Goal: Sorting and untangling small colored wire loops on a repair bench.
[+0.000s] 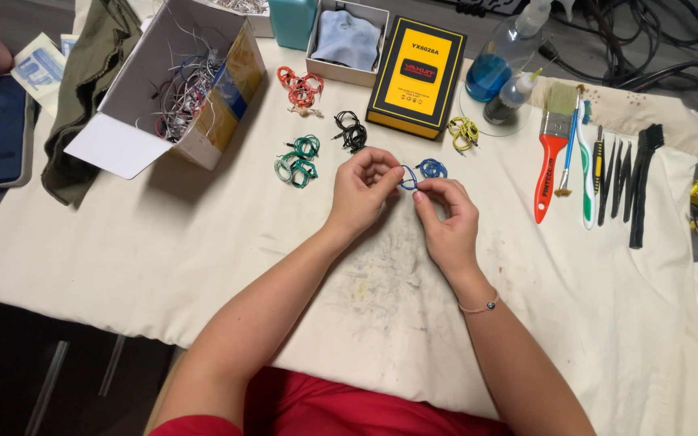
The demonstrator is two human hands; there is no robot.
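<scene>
- While both hands are pinched up this tight, the main worry is that little blue wire loop (408, 178) springing loose. The left hand (363, 192) has its fingertips closed on one side of it and the right hand (446, 220) nips the other side, so it hangs just above the cream cloth (203, 266), held between them.
- If one pinch slips, I'd guess the coil unwinds and flicks off somewhere.
- Just past the fingers sits a finished blue wire bundle (432, 168), really close. A stray knuckle could nudge it or snag it into the one being held.
- Further out, the green wire coils (297, 159), black wire bundle (352, 131), yellow wire bundle (464, 132) and orange wire bundle (300, 89) lie apart from each other, but a sweeping wrist could mix them up.
- Far side: the bottle of blue liquid (498, 60) stands near the yellow and black box (417, 77). Tipping it would probably soak the cloth, though I can't tell if the cap's shut.
</scene>
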